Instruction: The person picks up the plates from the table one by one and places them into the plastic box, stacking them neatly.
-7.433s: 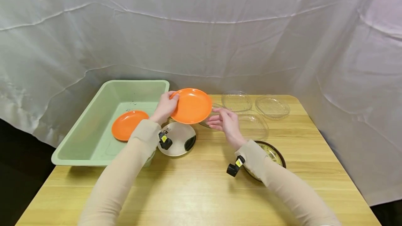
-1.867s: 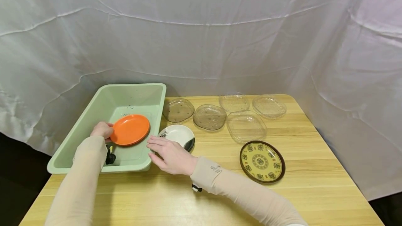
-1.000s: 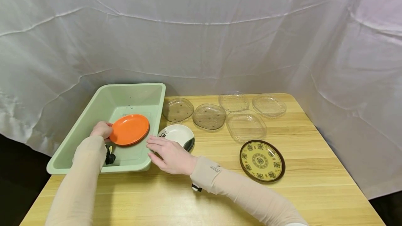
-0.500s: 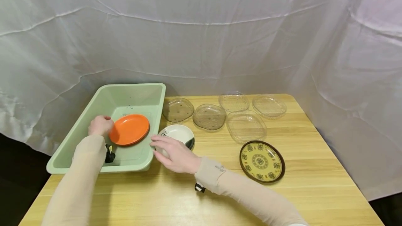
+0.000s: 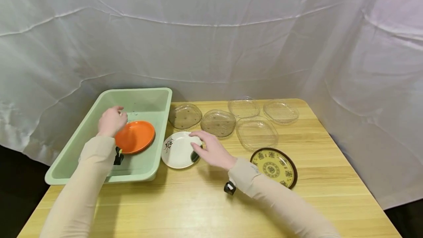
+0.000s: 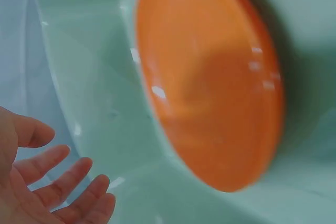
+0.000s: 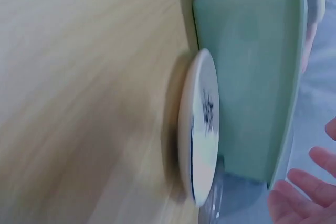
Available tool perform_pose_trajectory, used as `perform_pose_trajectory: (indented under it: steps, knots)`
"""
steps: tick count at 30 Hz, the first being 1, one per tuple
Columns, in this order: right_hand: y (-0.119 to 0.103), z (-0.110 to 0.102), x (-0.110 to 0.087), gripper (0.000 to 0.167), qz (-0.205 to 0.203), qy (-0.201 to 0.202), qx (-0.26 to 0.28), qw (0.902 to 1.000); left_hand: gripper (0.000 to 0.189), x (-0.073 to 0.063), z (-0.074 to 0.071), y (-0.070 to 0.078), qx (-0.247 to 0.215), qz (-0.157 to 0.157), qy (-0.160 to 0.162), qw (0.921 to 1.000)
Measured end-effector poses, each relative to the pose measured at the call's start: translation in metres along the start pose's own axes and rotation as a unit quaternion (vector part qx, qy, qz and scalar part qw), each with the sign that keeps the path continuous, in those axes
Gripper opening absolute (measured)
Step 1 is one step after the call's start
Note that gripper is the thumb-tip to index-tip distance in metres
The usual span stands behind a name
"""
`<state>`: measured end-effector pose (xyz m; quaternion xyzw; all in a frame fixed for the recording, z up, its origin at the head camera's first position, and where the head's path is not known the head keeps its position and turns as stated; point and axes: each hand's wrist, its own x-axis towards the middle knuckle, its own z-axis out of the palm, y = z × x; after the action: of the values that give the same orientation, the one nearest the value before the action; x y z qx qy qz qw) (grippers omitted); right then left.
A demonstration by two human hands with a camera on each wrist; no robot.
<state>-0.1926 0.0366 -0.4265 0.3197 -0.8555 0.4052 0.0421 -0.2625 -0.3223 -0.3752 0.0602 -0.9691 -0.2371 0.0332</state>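
Inside the green basin lies an orange plate, with a second orange rim just beneath it in the left wrist view. My left hand hovers above the plate's left side, holding nothing; its fingers are spread and relaxed in the left wrist view. A white plate with a dark floral print and a dark green patch sits on the table against the basin's right side. Over that plate's right edge is my right hand, with loosely bent fingers and nothing in its grasp.
Two smoky clear plates lie behind the white plate. Several colourless clear plates are at the back right. A yellow patterned plate with a brown rim is partly covered by the right sleeve. A grey curtain hangs behind the table.
Earlier my left hand held an orange plate above the table; that plate now lies in the basin, released, and the hand has risen. My right hand has moved from the basin's rim rightward.
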Motion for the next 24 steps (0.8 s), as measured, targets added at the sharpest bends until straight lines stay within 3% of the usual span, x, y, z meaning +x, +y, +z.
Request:
perform_pose_trajectory:
  steps: [5, 11, 16, 24]
  knots:
    - [0.018, -0.025, -0.005, 0.039, 0.03, 0.014, 0.023, 0.9992, 0.052, 0.0, -0.005, 0.031, -0.005, 0.047, 0.033, 0.9983]
    - [0.037, -0.057, -0.014, 0.039, 0.081, 0.019, 0.06, 0.9947, 0.05, -0.005, -0.012, 0.08, -0.017, 0.102, 0.067, 0.9924]
    - [0.048, -0.082, -0.023, 0.039, 0.122, 0.026, 0.051, 0.9909, 0.049, -0.007, -0.013, 0.118, -0.022, 0.144, 0.081, 0.986]
    - [0.06, -0.12, -0.041, 0.042, 0.16, 0.038, 0.025, 0.9861, 0.049, -0.01, 0.001, 0.174, -0.015, 0.194, 0.066, 0.9786]
